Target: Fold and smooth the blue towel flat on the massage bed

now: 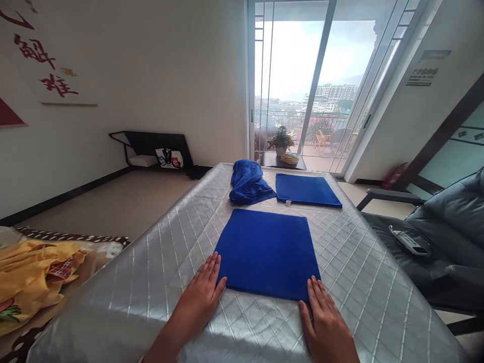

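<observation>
A flat blue cloth piece (267,252), roughly square like a cushion cover, lies smooth on the silver quilted table cover (181,242). At its near left corner rests my left hand (202,290), flat, fingers stretched out and thumb apart. My right hand (325,317) touches the near right corner, its fingers straight and thumb spread. Farther off, a second flat blue cloth piece (308,190) with a small white tag lies to the right. Beside it on the left sits a crumpled heap of blue cloth (249,182).
A dark armchair (401,247) with a white power strip (410,241) on its seat stands at the right. Yellow cloth (34,272) lies at lower left. Beyond the table, a small stand (270,161) bears a potted plant (281,141) before the glass doors.
</observation>
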### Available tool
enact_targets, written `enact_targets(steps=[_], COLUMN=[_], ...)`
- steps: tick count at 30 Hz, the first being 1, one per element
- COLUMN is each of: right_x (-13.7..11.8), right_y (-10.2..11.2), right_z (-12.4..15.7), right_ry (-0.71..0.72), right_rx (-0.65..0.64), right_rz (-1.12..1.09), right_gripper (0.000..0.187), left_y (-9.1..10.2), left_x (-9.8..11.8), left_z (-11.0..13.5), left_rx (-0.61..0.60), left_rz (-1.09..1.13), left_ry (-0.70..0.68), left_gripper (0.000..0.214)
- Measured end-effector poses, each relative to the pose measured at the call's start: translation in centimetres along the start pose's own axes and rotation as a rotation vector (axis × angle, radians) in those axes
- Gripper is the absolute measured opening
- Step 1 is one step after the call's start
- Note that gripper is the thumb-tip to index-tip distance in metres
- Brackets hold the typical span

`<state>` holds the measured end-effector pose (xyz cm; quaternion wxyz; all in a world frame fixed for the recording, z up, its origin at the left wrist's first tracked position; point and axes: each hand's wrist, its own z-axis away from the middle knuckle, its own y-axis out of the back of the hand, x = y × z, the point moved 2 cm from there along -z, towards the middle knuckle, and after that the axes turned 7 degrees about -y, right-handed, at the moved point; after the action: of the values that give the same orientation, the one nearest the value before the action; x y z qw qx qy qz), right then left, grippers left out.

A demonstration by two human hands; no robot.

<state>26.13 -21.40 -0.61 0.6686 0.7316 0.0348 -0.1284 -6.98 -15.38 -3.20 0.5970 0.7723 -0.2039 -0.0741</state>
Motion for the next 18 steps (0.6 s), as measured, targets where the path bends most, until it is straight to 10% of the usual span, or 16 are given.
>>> enact_targets(steps=[18], right_x=[0.29], right_y=[0.21], right_z=[-0.11], right_ry=[0.08], right_rx=[-0.01], right_rz=[0.169], right_gripper=[0.067], left_y=[0.13], left_x=[0.68], left_z=[-0.05], left_rx=[0.071], left_rz=[0.019], left_ry=[0.024], left_gripper=[0.069])
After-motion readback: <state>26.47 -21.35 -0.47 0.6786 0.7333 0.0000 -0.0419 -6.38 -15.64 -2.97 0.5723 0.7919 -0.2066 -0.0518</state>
